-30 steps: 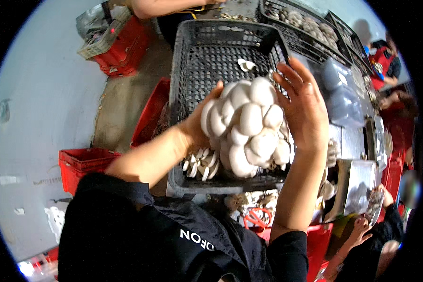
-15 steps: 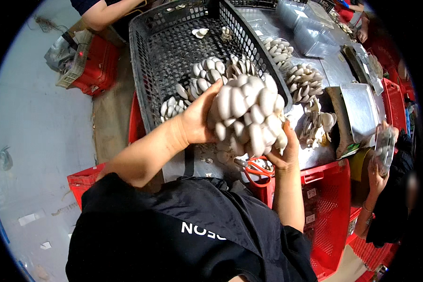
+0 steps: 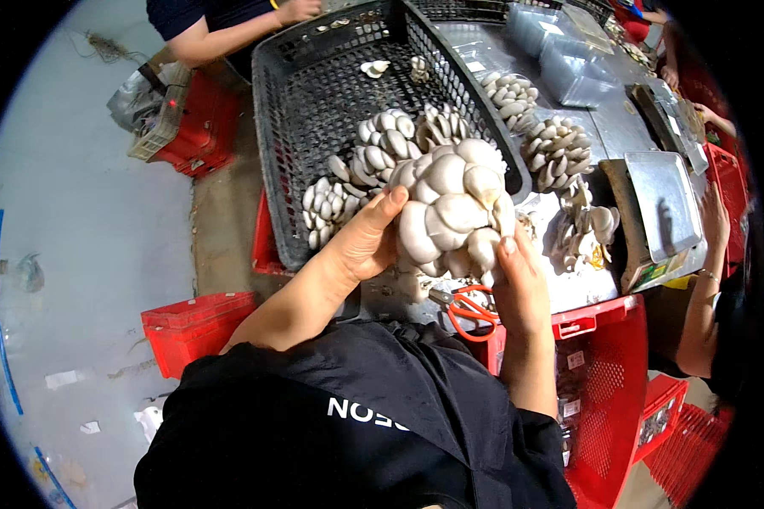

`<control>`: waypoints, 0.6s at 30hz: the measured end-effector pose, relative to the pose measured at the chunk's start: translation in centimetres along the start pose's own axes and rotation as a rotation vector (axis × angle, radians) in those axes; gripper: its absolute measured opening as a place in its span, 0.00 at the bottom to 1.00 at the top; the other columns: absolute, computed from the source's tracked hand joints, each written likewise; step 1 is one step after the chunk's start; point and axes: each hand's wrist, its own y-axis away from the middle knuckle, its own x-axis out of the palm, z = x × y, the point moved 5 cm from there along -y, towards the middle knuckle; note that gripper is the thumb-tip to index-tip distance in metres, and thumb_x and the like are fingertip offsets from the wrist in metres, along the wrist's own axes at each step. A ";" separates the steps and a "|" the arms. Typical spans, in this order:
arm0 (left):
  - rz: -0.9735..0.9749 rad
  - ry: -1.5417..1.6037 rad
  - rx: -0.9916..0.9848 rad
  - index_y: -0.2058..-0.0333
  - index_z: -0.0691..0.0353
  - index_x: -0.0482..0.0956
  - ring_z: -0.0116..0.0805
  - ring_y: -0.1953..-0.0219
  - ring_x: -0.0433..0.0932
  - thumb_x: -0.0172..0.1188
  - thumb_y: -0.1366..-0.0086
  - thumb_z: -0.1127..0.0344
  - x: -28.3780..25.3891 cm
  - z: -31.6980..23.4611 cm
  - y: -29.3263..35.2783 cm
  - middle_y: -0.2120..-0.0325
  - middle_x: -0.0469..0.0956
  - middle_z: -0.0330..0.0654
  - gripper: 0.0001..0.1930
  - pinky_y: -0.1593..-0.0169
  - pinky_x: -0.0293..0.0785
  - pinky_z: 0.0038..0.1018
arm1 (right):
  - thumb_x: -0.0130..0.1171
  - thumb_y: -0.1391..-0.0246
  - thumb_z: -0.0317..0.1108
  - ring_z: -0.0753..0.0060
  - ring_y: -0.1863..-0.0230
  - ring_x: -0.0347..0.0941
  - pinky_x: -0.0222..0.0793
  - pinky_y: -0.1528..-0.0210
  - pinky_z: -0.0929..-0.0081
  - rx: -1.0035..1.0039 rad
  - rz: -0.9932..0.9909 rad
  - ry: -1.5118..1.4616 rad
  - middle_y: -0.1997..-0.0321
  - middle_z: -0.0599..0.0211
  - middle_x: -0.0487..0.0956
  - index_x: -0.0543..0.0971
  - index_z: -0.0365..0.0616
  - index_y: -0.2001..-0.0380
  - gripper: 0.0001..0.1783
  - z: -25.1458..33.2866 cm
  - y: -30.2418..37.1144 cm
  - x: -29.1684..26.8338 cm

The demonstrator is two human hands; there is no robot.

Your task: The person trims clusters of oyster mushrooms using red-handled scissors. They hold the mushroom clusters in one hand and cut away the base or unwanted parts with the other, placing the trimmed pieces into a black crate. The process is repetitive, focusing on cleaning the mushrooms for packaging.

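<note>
Between my two hands I hold a large cluster of pale grey oyster mushrooms (image 3: 452,199) above the table's near edge. My left hand (image 3: 367,242) is curved around its left side, thumb up against the caps. On the lower right side, my right hand (image 3: 522,284) presses with the thumb near the edge of the cluster. Just below it lies a pair of red-handled scissors (image 3: 471,316) on the metal table. Behind the cluster, more oyster mushrooms (image 3: 382,144) sit in the near end of a black perforated crate (image 3: 272,127).
More mushroom clusters (image 3: 558,153) lie right of the crate. Clear plastic boxes (image 3: 577,72) are stacked behind them. A weighing scale (image 3: 662,208) stands at the right, with a co-worker's hand (image 3: 715,225) beside it. A red crate (image 3: 607,382) stands below the table's front edge.
The mushroom cluster has been turned in my hands, so larger caps now face up. At the right, the co-worker's clear pack is out of sight and a hand is beside the scale.
</note>
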 end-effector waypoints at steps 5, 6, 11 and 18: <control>-0.026 0.192 -0.066 0.37 0.59 0.54 0.43 0.42 0.68 0.62 0.43 0.42 -1.9 0.6 1.9 0.44 0.66 0.48 0.44 0.38 0.66 0.39 | 0.61 0.45 0.41 0.64 0.39 0.63 0.59 0.38 0.67 0.016 0.157 0.081 0.42 0.54 0.68 0.61 0.33 0.39 0.37 0.2 1.2 1.5; -0.056 0.210 -0.062 0.37 0.60 0.55 0.43 0.42 0.68 0.63 0.43 0.45 -2.4 0.8 2.1 0.44 0.67 0.49 0.42 0.38 0.66 0.39 | 0.61 0.45 0.37 0.65 0.41 0.66 0.63 0.41 0.68 0.023 0.146 0.114 0.45 0.55 0.71 0.63 0.34 0.41 0.33 0.7 1.3 2.0; -0.062 0.124 -0.073 0.38 0.64 0.56 0.42 0.42 0.69 0.62 0.42 0.46 -3.4 1.4 3.9 0.44 0.67 0.50 0.41 0.38 0.66 0.38 | 0.64 0.47 0.37 0.73 0.55 0.73 0.69 0.50 0.74 0.122 0.134 0.346 0.56 0.62 0.76 0.70 0.34 0.51 0.25 0.7 0.6 2.8; -0.114 -0.014 -0.036 0.39 0.62 0.57 0.38 0.43 0.68 0.63 0.40 0.57 -2.8 0.4 3.8 0.45 0.67 0.45 0.35 0.40 0.67 0.36 | 0.70 0.54 0.42 0.74 0.59 0.72 0.69 0.55 0.77 0.085 -0.040 0.410 0.62 0.62 0.77 0.71 0.35 0.58 0.27 -1.2 -0.3 1.8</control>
